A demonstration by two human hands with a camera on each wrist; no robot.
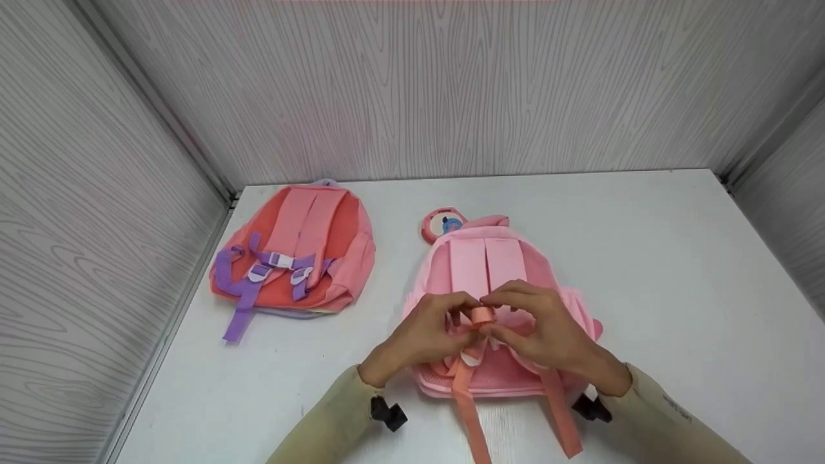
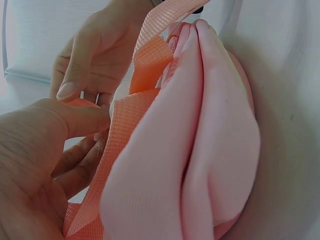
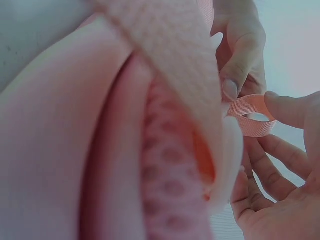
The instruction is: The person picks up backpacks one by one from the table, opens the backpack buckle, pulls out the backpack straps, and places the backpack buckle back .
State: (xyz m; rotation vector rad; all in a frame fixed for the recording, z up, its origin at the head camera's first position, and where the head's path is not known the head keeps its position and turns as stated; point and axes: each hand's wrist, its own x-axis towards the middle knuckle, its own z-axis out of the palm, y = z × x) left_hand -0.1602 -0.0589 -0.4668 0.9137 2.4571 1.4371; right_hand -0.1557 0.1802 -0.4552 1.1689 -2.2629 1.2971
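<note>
A pink backpack (image 1: 470, 254) lies with its shoulder straps facing up. Over its middle, an orange webbing strap (image 1: 482, 314) is bent into a small loop between both hands. My left hand (image 1: 428, 328) pinches the strap close to a white buckle, its thumb lying along the webbing in the left wrist view. From the other side, my right hand (image 1: 548, 328) holds the loop (image 3: 256, 131) between thumb and fingers. Two orange strap tails (image 1: 474, 422) hang past the backpack's lower edge. Fingers partly hide the buckle.
At the left lies a coral backpack (image 1: 358, 258) with purple straps (image 1: 240, 319) and white buckles. A round pink tag (image 1: 445, 223) sits by the pink backpack's top. Wood-grain panels (image 1: 419, 90) border the white table (image 1: 677, 290) at the back and sides.
</note>
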